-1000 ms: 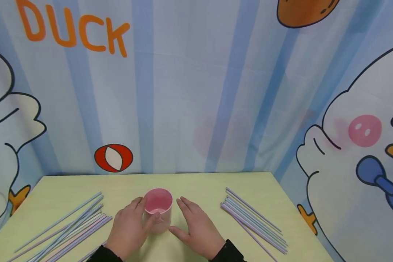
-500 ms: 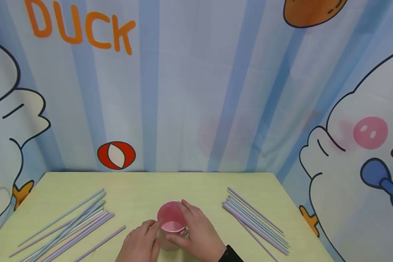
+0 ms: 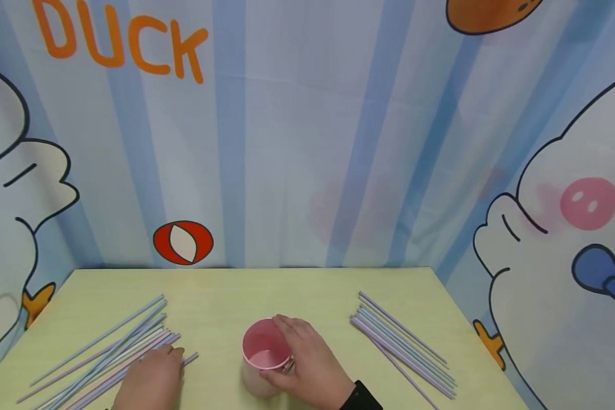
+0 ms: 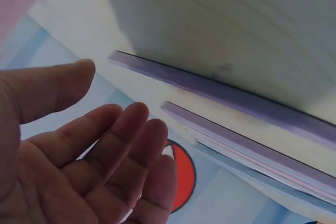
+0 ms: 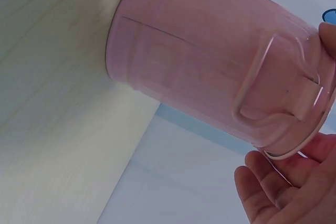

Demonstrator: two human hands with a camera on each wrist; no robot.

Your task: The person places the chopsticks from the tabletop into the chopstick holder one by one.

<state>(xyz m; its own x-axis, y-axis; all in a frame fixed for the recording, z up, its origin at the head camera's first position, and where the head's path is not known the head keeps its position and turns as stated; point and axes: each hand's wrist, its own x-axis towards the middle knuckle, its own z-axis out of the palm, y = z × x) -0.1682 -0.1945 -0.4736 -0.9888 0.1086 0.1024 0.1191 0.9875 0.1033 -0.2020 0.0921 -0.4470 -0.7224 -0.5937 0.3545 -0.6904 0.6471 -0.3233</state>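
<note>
A small pink metal pail (image 3: 256,370) with a wire loop handle (image 5: 247,90) stands on the table, its mouth facing up. My right hand (image 3: 312,361) grips it at the rim from the right, fingers over the edge and thumb against the near side. To the left, my left hand (image 3: 154,376) is over the near end of the sticks. In the left wrist view its fingers (image 4: 121,140) are loosely bent, thumb apart, with nothing between them. A lone purple stick (image 4: 226,90) and a bundle of pastel sticks (image 4: 252,150) lie just beyond the fingertips.
Another bundle of purple and blue sticks (image 3: 402,347) lies on the right side of the pale yellow table (image 3: 287,290). A striped blue curtain (image 3: 297,142) with cartoon ducks hangs behind the table's far edge.
The pail has come nearer and a little to the right, and the right hand has taken hold of its rim. My left hand has left the pail and moved left to the sticks.
</note>
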